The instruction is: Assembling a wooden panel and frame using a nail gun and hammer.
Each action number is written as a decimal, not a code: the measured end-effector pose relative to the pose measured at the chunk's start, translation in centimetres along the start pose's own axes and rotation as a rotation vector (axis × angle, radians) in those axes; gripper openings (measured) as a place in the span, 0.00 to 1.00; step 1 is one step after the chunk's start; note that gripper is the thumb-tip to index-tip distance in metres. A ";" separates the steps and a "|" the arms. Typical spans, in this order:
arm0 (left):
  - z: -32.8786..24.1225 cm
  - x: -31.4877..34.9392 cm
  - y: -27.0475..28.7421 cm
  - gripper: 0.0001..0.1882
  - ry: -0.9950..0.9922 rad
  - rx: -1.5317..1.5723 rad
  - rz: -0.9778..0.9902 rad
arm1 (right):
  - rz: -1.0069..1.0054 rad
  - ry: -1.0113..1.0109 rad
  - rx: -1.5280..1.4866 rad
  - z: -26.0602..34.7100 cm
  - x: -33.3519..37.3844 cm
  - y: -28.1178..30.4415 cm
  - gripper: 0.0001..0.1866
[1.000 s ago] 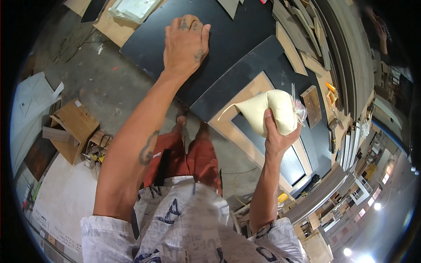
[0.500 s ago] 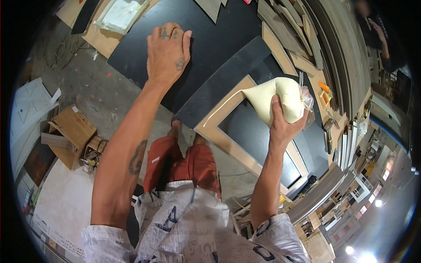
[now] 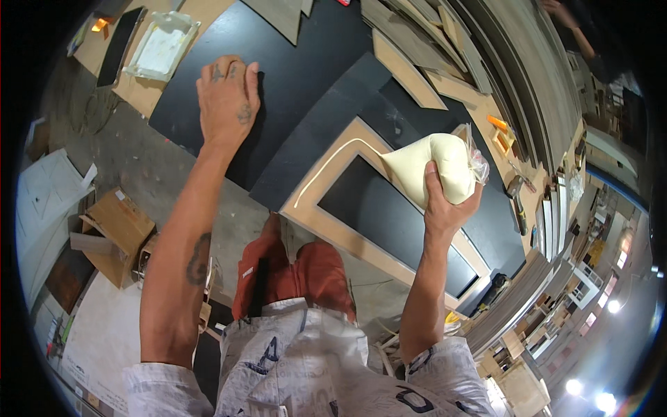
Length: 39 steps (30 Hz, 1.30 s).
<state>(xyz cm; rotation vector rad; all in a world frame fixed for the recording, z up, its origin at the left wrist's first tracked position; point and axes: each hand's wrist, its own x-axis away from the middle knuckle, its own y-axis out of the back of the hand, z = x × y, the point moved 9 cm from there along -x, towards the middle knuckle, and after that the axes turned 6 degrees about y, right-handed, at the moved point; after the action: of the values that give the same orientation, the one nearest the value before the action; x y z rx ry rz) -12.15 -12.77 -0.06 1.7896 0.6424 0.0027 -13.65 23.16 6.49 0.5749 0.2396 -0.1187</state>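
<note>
In my right hand (image 3: 448, 205) is a plump clear plastic bag of pale yellow glue (image 3: 434, 163), knotted at its right end. Its pointed tip aims left over a light-brown wooden frame (image 3: 347, 238). From that tip a thin glue bead (image 3: 324, 161) runs along the frame's top left corner and down its left strip. The frame lies on black panels (image 3: 299, 76), which show through its opening. My left hand (image 3: 226, 101), with fingers curled under, is over the black panel at the upper left; its fingertips are hidden.
A white tray (image 3: 163, 45) sits at the upper left. Hammer (image 3: 516, 205) and orange-handled tool (image 3: 497, 124) lie right of the bag. Long grey strips (image 3: 514, 62) are stacked at the upper right. A cardboard box (image 3: 118, 226) stands on the floor at left. Another person's arm (image 3: 580, 35) shows top right.
The glue bead on the frame has grown, now curving round the corner toward the bag. The bag's tip has moved right along the frame. The view has shifted, and my left hand stays curled.
</note>
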 end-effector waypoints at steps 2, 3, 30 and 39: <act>-0.1 -0.1 0.0 0.13 -0.009 -0.024 -0.007 | -0.012 -0.005 0.006 -0.5 0.2 1.3 0.26; -0.1 0.0 0.0 0.13 -0.018 -0.019 -0.008 | -0.011 -0.012 0.001 -0.9 0.5 1.8 0.26; 9.8 31.7 6.6 0.17 0.787 0.410 0.110 | -0.168 -0.116 -0.064 -11.7 5.6 18.6 0.23; 7.8 38.2 5.3 0.20 0.820 0.594 0.321 | -0.238 -0.106 -0.015 -14.6 7.5 25.2 0.22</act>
<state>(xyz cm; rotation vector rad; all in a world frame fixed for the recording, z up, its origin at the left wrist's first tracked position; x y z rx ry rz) 25.03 -4.51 -9.97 2.4533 0.9836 0.8820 -4.69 51.87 5.92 0.5222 0.2047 -0.3771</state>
